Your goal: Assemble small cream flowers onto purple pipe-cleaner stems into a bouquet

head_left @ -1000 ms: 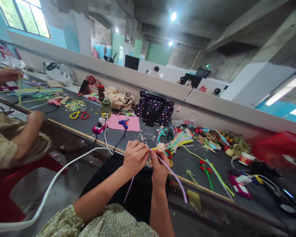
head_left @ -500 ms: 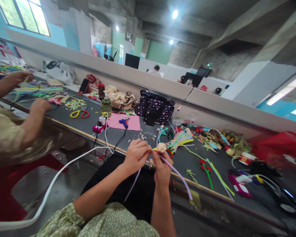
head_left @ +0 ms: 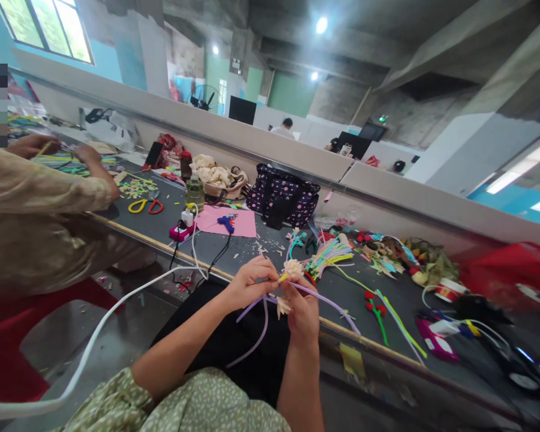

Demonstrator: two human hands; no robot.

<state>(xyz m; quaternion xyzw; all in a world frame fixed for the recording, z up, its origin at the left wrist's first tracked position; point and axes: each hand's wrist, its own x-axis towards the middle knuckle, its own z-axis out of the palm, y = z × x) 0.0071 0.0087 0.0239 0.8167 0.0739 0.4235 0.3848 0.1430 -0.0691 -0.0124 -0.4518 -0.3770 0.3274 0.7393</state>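
Lilac strands point(head_left: 330, 303), cream flower point(head_left: 293, 268), dark spotted bag point(head_left: 263, 189)

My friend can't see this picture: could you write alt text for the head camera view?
A person's left hand and right hand meet at a yellow piece beside a cream flower, lilac strips trailing. Beyond, on a dark table, are a blue glue gun, pink paper and a patterned bag.

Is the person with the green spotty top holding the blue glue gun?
No, the blue glue gun lies on the pink sheet, while a bendy purple stem is held instead.
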